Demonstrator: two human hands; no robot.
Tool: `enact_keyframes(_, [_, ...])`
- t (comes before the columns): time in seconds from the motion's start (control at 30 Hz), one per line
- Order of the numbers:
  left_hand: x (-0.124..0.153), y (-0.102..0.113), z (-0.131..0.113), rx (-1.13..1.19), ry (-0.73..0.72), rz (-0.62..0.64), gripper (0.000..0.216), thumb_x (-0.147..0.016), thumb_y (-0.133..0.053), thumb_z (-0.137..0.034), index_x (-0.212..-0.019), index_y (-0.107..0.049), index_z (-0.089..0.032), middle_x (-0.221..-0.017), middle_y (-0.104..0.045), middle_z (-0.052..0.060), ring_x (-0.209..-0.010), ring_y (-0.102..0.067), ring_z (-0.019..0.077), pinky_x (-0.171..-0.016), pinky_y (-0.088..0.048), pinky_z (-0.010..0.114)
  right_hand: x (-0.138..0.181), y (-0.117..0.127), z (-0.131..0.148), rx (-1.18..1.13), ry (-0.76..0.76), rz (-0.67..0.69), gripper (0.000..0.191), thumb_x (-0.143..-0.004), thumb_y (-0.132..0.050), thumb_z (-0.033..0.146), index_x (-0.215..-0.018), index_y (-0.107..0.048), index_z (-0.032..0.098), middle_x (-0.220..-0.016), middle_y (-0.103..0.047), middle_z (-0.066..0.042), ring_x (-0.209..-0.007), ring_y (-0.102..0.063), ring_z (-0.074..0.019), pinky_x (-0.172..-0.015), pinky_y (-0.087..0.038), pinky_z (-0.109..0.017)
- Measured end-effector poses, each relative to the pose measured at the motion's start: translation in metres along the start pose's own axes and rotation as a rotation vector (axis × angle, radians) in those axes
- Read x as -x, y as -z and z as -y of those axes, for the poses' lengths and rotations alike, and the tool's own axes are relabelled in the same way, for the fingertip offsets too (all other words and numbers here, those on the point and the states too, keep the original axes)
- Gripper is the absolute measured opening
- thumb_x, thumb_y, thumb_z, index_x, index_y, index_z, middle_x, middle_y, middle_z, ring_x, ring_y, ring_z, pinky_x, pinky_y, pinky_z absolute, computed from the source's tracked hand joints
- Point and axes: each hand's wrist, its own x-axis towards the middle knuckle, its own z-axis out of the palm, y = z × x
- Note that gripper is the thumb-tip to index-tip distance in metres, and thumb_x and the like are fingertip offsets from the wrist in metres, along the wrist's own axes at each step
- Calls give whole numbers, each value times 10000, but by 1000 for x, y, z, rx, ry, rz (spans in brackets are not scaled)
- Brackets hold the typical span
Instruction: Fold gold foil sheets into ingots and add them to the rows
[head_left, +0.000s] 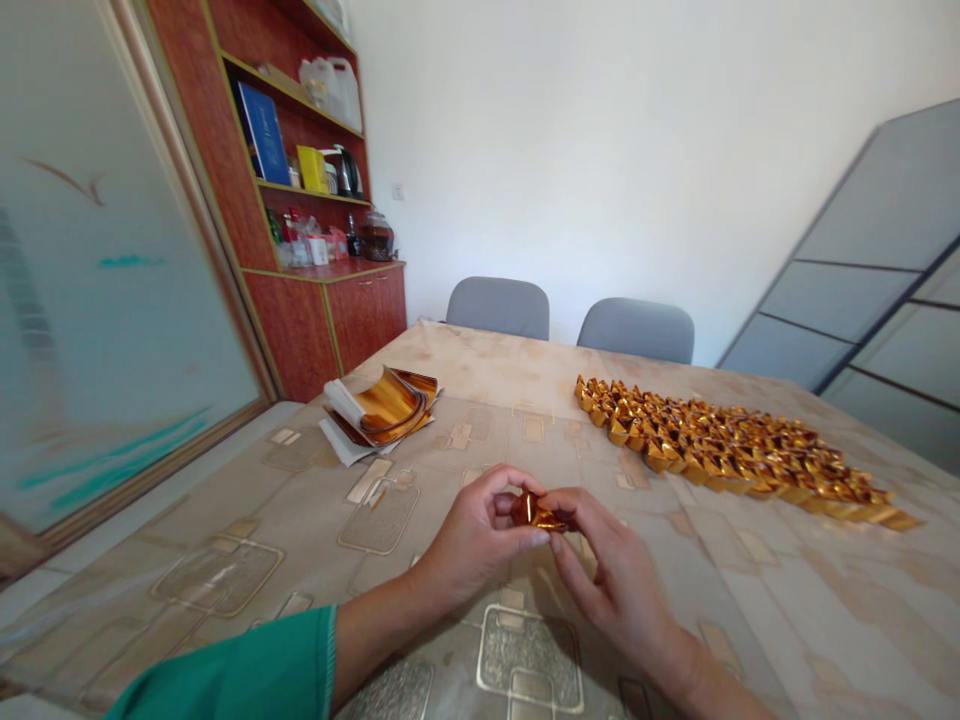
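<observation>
Above the near part of the table, a small folded piece of shiny gold foil paper [534, 511] is held between both hands. My left hand [480, 530] pinches it from the left, thumb below and fingers behind. From the right, my right hand [611, 560] closes its thumb and fingertips on its other end. The fingers cover part of the piece. To the left lies a stack of gold foil sheets [394, 405], curled upward, with white backing showing. Rows of many folded gold foil pieces [720, 445] stand close together on the right.
A patterned plastic cloth covers the table [495, 375]. Two grey chairs [499, 305] stand at its far side by the white wall. A red-brown cabinet [322, 310] with bottles and jugs is at left, beside a frosted glass door [112, 280]. Grey panels [862, 240] lean at right.
</observation>
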Motion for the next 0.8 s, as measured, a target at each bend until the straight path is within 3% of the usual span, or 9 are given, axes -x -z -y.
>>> enact_keyframes(0.4, [2, -1, 4, 17, 7, -48, 349, -655, -797, -169, -923, -573, -169, -888, -700, 34, -864, -669, 192, -810, -502, 319, 1, 0, -6, 109, 51, -12, 326, -887, -577, 106, -1153, -587, 294, -1056, -704, -41, -942, -665, -206, -832, -514, -318])
enact_keyframes(0.63, [1, -2, 6, -20, -10, -74, 336, -627, -784, -141, -896, -584, -165, -832, -681, 1, -800, -646, 150, -767, -501, 275, 1, 0, -6, 133, 24, 32, 276, -884, -500, 85, -1099, -578, 240, -1020, -707, -36, -935, -676, -177, -831, -539, -294])
enact_keyframes(0.8, [0, -1, 5, -29, 7, -68, 341, -646, -782, -174, -922, -581, -171, -858, -687, 9, -815, -651, 158, -764, -501, 273, -1, 1, -8, 144, 31, 40, 319, -882, -511, 103, -1167, -563, 237, -1074, -709, -47, -967, -680, -181, -850, -545, -302])
